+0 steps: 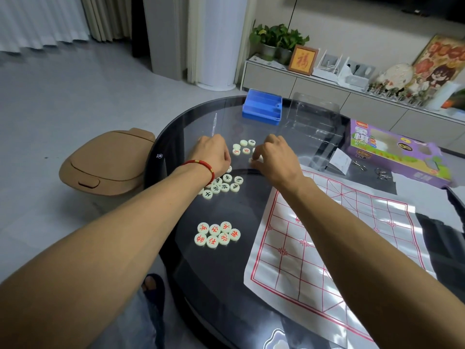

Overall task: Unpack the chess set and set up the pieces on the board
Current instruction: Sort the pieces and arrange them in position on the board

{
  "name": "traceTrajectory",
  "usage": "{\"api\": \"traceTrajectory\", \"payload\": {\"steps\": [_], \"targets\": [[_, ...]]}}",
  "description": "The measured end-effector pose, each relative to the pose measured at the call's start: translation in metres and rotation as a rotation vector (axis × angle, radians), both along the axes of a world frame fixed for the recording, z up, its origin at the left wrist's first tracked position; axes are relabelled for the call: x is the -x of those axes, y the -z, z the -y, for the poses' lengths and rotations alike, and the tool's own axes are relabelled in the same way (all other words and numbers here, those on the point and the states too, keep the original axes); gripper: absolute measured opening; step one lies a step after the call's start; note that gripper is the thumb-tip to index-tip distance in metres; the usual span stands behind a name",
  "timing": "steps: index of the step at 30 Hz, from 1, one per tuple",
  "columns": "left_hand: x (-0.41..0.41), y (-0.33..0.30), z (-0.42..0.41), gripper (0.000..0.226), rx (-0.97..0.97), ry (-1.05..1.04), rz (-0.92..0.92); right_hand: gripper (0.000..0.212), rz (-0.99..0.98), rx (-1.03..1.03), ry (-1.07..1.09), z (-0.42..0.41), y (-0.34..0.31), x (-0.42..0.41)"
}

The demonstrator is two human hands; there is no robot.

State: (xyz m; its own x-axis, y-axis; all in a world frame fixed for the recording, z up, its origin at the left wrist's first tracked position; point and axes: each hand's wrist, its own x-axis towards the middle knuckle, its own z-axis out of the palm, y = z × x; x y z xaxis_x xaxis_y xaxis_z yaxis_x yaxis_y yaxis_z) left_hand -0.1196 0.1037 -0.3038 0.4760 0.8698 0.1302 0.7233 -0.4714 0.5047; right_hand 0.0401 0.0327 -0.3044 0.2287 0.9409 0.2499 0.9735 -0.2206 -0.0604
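Round cream chess pieces lie in three loose groups on the dark glass table (pixel 226 285). Several red-lettered pieces (pixel 217 235) cluster nearest me, several black-lettered pieces (pixel 224 185) lie under my left wrist, and a mixed group (pixel 243 147) sits between my hands. The white plastic board sheet (pixel 334 248) with red lines lies flat at the right. My left hand (pixel 211 153), with a red cord at the wrist, rests knuckles-up, fingers curled onto a piece at the mixed group's left edge. My right hand (pixel 275 157) pinches a piece at its fingertips.
A blue plastic piece case (pixel 263 107) and a clear plastic lid (pixel 314 122) stand at the table's far side. The purple game box (pixel 395 152) lies at the right, with a paper slip and metal puzzles beside it. A tan lidded bin (pixel 105 162) stands on the floor at left.
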Motion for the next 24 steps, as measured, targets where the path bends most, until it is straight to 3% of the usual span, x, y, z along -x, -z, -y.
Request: {"api": "traceTrajectory", "payload": {"steps": [12, 20, 24], "targets": [[-0.017, -0.01, 0.018, 0.009, 0.018, 0.064, 0.079, 0.032, -0.334, 0.217, 0.098, 0.007, -0.012, 0.002], [-0.009, -0.034, 0.024, 0.012, 0.313, 0.072, 0.268, 0.021, -0.378, -0.005, -0.104, 0.025, -0.029, 0.012], [0.02, -0.042, 0.02, 0.013, 0.381, -0.022, 0.352, 0.026, -0.412, -0.058, -0.202, 0.014, -0.027, 0.016]]}}
